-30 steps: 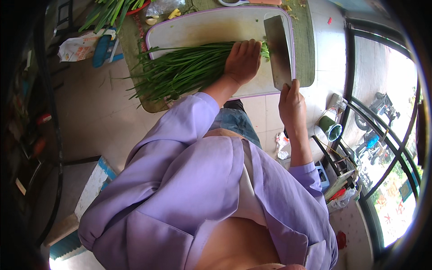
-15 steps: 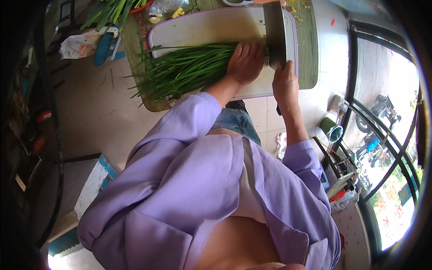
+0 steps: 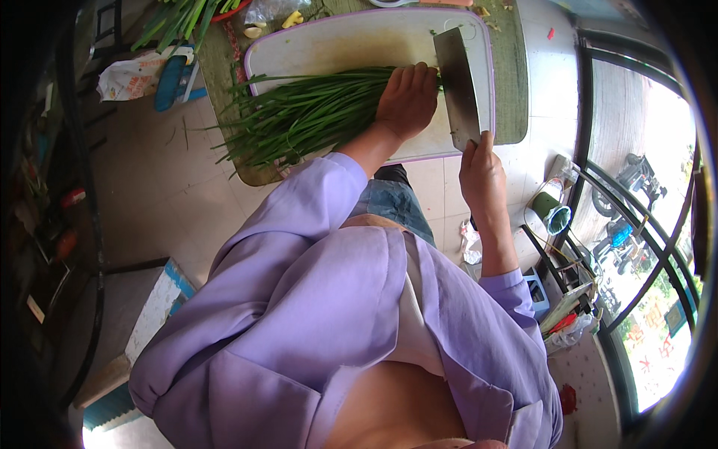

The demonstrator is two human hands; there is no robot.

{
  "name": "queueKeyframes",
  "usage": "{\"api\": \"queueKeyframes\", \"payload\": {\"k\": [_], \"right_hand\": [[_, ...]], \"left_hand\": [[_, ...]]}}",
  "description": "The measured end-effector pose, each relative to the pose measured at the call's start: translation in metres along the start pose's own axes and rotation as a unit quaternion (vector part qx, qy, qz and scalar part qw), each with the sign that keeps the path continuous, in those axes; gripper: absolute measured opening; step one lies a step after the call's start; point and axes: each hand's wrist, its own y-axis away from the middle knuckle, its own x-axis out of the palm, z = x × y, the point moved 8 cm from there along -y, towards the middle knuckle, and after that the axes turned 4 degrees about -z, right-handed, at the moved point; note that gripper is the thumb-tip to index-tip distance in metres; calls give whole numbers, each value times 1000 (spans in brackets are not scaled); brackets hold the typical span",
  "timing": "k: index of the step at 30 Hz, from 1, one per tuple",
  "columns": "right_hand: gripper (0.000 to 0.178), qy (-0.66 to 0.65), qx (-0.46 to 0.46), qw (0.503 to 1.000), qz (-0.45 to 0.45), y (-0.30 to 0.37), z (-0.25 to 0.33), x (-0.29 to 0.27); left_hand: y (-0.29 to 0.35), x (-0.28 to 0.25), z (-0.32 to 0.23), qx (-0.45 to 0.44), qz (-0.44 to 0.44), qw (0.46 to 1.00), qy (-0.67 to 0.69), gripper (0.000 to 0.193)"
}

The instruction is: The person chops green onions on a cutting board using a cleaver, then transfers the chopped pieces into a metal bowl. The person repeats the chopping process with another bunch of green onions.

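Note:
A thick bunch of long green chives [image 3: 307,112] lies across the white cutting board [image 3: 351,37] with its purple rim, the leaf tips hanging past the board's left edge. My left hand [image 3: 408,99] is closed over the bunch near its right end, fingers curled down on the stalks. In my right hand [image 3: 482,166] is the handle of a cleaver [image 3: 458,90]. Its broad grey blade stands just right of the left fingers, at the cut end of the bunch. Whether the edge touches the board, I cannot tell.
The board rests on a worn green table [image 3: 511,90]. Behind it are ginger pieces [image 3: 293,19], a garlic clove [image 3: 253,32] and a clear plastic bag [image 3: 273,9]. More green stalks [image 3: 176,22] lie at the far left. A green bin [image 3: 552,212] stands on the floor at right.
The cleaver and my right hand have moved nearer to me and slightly right, so the blade's far end has dropped back over the board. My left hand has shifted only slightly on the chives.

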Motion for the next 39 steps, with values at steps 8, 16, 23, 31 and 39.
{"api": "queueKeyframes", "payload": {"k": [8,16,23,31,39], "right_hand": [[15,10,23,999,-26,-39,6,31],[15,-13,-11,998,-61,-42,13,29],[15,-5,-17,997,-70,-40,13,29],[16,-23,-20,997,-73,-35,6,12],[15,-5,3,1000,-15,-4,14,-6]], "left_hand": [[1,-8,-6,12,-37,999,-20,39],[-6,-27,-5,-56,15,998,21,62],[12,-30,9,-21,54,998,-5,70],[13,-17,11,33,43,997,-57,61],[13,-19,15,22,41,999,-19,59]]}}
